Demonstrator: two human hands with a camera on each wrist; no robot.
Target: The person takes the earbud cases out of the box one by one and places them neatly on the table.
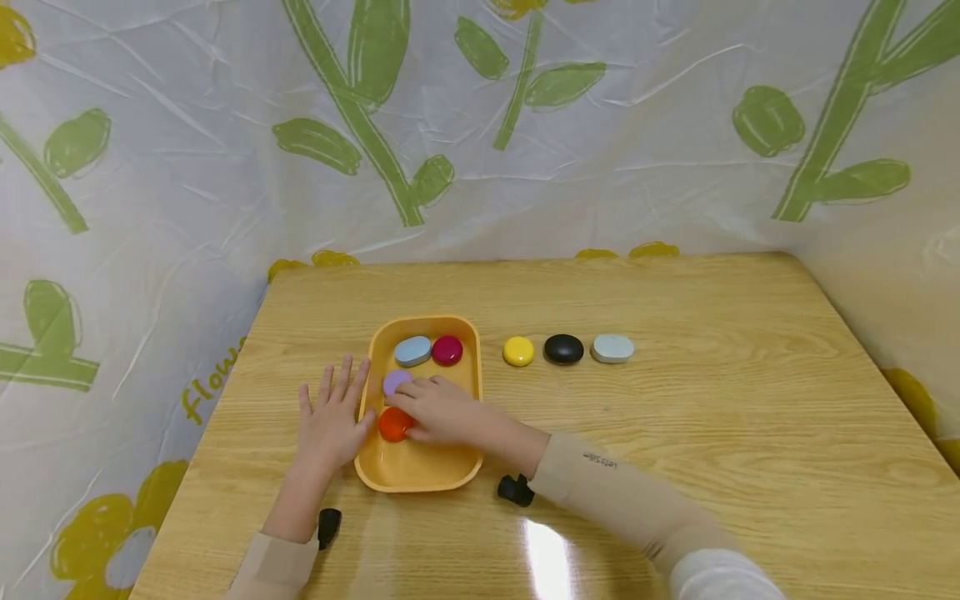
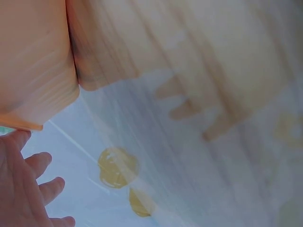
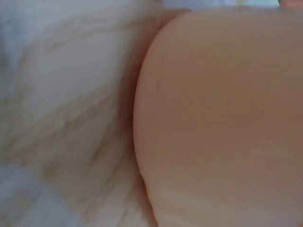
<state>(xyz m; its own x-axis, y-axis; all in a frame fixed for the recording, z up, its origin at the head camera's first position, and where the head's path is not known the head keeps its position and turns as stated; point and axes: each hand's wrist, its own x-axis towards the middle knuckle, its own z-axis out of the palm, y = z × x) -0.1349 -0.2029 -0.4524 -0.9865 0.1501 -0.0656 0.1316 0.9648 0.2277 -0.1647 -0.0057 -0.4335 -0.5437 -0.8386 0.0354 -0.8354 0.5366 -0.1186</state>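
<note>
In the head view a yellow-orange tray [image 1: 420, 479] stands on the table. My left hand [image 1: 330, 425] lies along its left side, fingers spread and straight, thumb at the rim. The left wrist view shows the fingertips by the tray's rim [image 2: 28, 124]. Reaching in from the right, my right hand [image 1: 446, 410] pinches a glossy red-orange disc [image 1: 393, 424] between finger and thumb. A lilac disc [image 1: 397, 382] sits just beyond its fingers, partly covered by them. Farther back in the tray are a blue-grey oval piece [image 1: 413, 351] and a crimson disc [image 1: 447, 350].
Right of the tray a yellow disc [image 1: 518, 351], a black oval piece [image 1: 563, 349] and a pale grey oval piece [image 1: 612, 348] form a row on the wooden table [image 1: 675, 425]. Black wrist devices [image 1: 516, 490] sit below both wrists. A flower-printed sheet [image 1: 600, 167] hangs behind.
</note>
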